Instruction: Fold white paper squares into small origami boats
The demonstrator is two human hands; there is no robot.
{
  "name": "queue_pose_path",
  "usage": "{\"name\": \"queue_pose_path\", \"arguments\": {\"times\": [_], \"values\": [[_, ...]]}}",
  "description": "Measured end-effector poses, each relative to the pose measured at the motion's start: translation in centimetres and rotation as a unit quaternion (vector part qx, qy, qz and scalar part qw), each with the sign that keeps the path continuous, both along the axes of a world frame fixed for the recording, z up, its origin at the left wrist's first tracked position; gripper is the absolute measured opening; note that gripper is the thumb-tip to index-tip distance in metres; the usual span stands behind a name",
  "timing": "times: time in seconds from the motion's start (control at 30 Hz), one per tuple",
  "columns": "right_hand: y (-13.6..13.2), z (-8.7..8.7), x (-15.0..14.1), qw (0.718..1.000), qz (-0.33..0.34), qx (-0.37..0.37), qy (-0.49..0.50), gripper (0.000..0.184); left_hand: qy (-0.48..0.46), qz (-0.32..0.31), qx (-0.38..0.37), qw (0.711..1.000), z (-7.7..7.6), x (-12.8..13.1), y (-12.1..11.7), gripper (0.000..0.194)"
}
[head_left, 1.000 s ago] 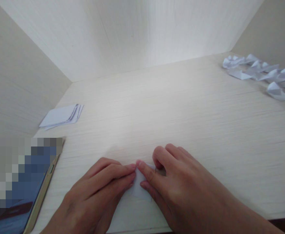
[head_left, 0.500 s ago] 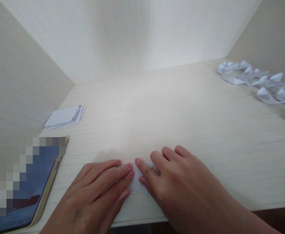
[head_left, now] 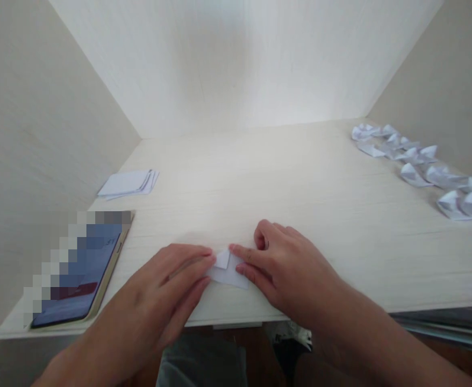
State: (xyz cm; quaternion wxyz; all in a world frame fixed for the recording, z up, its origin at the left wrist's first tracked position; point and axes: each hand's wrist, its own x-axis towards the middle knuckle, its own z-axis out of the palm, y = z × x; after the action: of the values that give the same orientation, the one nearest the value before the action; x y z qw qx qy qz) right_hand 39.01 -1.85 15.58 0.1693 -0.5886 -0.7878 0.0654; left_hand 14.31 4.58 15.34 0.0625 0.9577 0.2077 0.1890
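A small piece of white paper (head_left: 231, 276), partly folded, lies flat on the table near its front edge. On its upper left part a triangular flap (head_left: 222, 260) is folded over. The fingers of my left hand (head_left: 175, 285) are close together, gripping the paper's left side by the flap. From the other side, my right hand (head_left: 288, 263) pinches the paper with index finger and thumb, the index tip at the top of the fold. Its other fingers are curled in. Both hands cover the paper's outer corners.
Several folded paper boats (head_left: 415, 156) stand in rows at the right. A stack of white paper sheets (head_left: 125, 183) lies at the left, behind a phone (head_left: 86, 274) with a partly blurred screen. Walls enclose the table (head_left: 252, 177) at the back and both sides.
The view has tilted down and shows more below the table edge. My fingers have shifted on the paper, and the triangular flap on its left part now shows between them.
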Motion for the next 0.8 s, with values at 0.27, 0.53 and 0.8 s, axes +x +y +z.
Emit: {"name": "queue_pose_path", "arguments": {"times": [0.27, 0.53, 0.8], "values": [[0.2, 0.6, -0.5, 0.986, -0.094, -0.047, 0.129, 0.049, -0.12, -0.014, -0.052, 0.991, -0.8, 3.9, 0.1, 0.016], [1.6, 1.6, -1.7, 0.959, -0.213, -0.095, 0.159, 0.05, -0.11, -0.016, -0.05, 0.993, -0.8, 4.3, -0.3, 0.016], [1.8, 1.5, -2.0, 0.953, -0.235, -0.095, 0.167, 0.033, -0.113, -0.033, -0.021, 0.993, -0.9, 4.6, -0.1, 0.018]]}}
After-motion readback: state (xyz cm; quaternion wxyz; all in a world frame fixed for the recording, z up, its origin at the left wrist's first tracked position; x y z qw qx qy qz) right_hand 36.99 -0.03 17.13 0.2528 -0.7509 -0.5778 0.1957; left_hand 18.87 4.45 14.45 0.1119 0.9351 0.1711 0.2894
